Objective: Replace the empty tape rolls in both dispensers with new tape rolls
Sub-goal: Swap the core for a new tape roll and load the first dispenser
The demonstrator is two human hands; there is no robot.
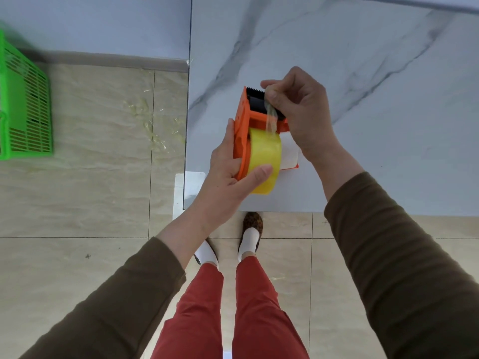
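Note:
An orange tape dispenser (242, 117) with a black toothed blade at its far end is held above the near left part of the marble table (363, 60). A full yellow tape roll (264, 156) sits in it. My left hand (228, 172) grips the dispenser's left side, thumb pressed on the roll. My right hand (298, 110) pinches the clear loose tape end (269, 117) near the black roller and blade. A second orange dispenser with a white core (289, 154) lies on the table just behind, mostly hidden.
A green slatted plastic basket (23, 104) stands on the tiled floor at far left. Scraps of clear tape (150, 125) litter the floor beside the table's left edge. My legs and feet are below the table's near edge.

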